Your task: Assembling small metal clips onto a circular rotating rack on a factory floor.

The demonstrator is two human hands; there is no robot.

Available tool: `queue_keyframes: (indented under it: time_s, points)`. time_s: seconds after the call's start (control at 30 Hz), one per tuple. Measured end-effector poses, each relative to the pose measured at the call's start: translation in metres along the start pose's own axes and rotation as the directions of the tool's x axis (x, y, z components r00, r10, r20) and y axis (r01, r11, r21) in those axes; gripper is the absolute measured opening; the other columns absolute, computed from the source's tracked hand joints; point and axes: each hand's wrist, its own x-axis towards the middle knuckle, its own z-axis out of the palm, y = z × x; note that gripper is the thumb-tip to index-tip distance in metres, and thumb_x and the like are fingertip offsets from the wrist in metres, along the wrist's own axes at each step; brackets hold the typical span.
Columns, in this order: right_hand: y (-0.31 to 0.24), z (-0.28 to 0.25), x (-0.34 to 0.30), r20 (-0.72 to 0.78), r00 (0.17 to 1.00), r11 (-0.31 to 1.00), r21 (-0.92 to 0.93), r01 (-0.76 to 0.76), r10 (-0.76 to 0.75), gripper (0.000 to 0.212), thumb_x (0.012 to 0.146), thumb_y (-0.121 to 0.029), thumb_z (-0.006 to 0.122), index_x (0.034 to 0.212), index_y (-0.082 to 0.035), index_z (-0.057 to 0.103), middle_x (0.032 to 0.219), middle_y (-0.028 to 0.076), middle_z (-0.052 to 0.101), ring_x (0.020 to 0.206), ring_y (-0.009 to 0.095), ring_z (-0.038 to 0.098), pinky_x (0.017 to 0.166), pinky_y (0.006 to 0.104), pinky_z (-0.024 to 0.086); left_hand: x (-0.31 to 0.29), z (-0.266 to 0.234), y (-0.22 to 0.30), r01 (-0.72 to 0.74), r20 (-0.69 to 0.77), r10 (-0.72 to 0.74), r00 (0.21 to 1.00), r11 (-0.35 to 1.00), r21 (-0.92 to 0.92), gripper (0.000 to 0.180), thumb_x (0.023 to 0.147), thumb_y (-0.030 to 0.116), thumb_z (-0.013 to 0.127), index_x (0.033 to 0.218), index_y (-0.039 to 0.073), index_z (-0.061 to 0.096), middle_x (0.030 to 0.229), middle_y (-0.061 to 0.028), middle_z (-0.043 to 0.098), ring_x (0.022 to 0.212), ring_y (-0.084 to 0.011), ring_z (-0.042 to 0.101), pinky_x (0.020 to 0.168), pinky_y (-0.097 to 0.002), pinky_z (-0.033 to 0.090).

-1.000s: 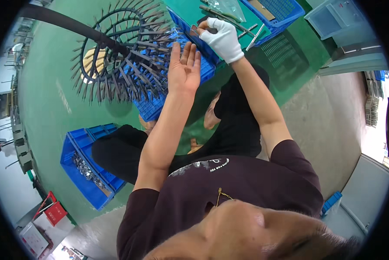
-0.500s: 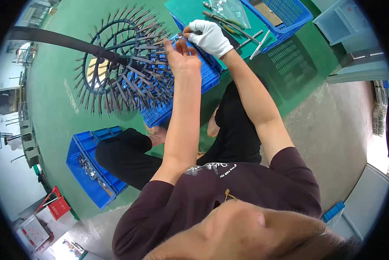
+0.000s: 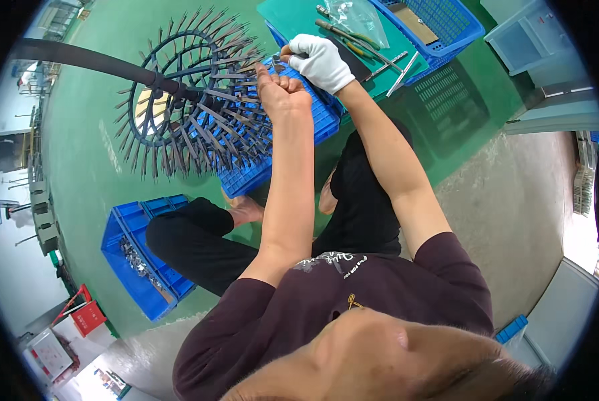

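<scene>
A dark round rack (image 3: 179, 97) bristles with many thin prongs around a thick bar. At its right edge is my bare left hand (image 3: 283, 92), its fingers curled in by the prong tips; what they hold, if anything, I cannot make out. Close beside it, to the right, my right hand (image 3: 321, 63) wears a white glove with bare fingertips. Its thumb and finger are pinched on a small shiny metal piece (image 3: 277, 62), which sits between the two hands.
Under the rack stands a blue crate (image 3: 243, 179). A green board (image 3: 283, 17) at the top carries pliers (image 3: 361, 50), metal rods (image 3: 402, 73) and a clear plastic bag (image 3: 356, 20). A blue basket (image 3: 470, 33) adjoins it. Small metal parts (image 3: 136, 257) fill a blue bin (image 3: 122, 281) at left.
My left fingers have curled in from a straighter pose. My right hand has shifted very slightly down, staying pinched. The rack looks unmoved.
</scene>
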Motion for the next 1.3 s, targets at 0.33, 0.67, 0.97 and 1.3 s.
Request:
queue_keyframes:
  time_s: [0.33,0.67,0.97,1.3]
  points:
    - [0.002,0.011,0.000,-0.021,0.998,0.998,0.037,0.057,-0.056,0.009,0.074,-0.003,0.070,0.083,-0.004,0.070,0.077,0.003,0.067,0.060,0.018,0.058,0.059,0.0279,0.048,-0.005,0.004,0.001,0.009,-0.013,-0.010,1.000,0.999,-0.054,0.018,0.100,0.030,0.052,0.093,0.014,0.052,0.050,0.0086,0.031,0.038,-0.0025,0.024,0.035,-0.0195,0.019]
    - [-0.014,0.002,-0.001,-0.020,0.994,0.982,-0.153,0.107,-0.112,0.009,0.073,-0.006,0.071,0.082,-0.005,0.070,0.077,0.002,0.066,0.060,0.018,0.056,0.058,0.0285,0.047,-0.006,0.005,-0.001,0.029,0.009,-0.028,1.000,0.998,-0.060,0.021,0.102,0.027,0.048,0.115,0.012,0.056,0.050,0.0084,0.030,0.039,-0.0030,0.020,0.035,-0.0191,0.019]
    - [-0.014,0.013,0.004,-0.045,0.986,0.982,-0.105,0.158,-0.164,0.009,0.076,-0.010,0.069,0.085,-0.007,0.070,0.077,0.003,0.064,0.060,0.021,0.054,0.057,0.0310,0.044,0.001,0.001,0.007,0.098,0.064,-0.092,0.994,0.991,-0.088,0.014,0.099,0.030,0.053,0.100,0.016,0.054,0.050,0.0080,0.032,0.038,-0.0034,0.025,0.032,-0.0195,0.018]
    - [-0.010,0.007,-0.011,-0.024,0.999,0.987,-0.156,0.045,-0.049,0.013,0.081,-0.009,0.067,0.093,-0.006,0.072,0.076,0.001,0.065,0.057,0.012,0.048,0.054,0.0255,0.040,-0.122,-0.096,0.055,0.297,0.246,-0.363,0.899,0.917,0.265,0.013,0.091,0.014,0.064,0.102,0.008,0.059,0.069,0.0006,0.049,0.054,-0.0061,0.039,0.045,-0.0187,0.028]
